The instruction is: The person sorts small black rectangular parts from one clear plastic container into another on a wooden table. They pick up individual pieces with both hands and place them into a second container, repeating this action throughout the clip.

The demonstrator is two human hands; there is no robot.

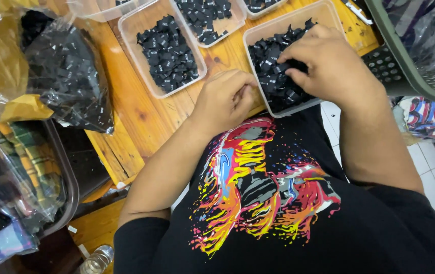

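My right hand (329,63) reaches into a clear plastic tray (258,31) full of small black fabric labels (273,76), its fingertips pinching among them. My left hand (225,99) rests on the wooden table (136,114) just left of that tray, fingers curled inward; whether labels sit inside the curl I cannot tell. A second clear tray (136,50) with more black labels (169,53) lies to the left of the hands.
More label trays (210,18) line the table's far edge. A clear bag of black labels (67,71) sits at left, above bagged plaid cloth (19,167). A green perforated basket (410,56) stands at right. A bottle (95,260) is below.
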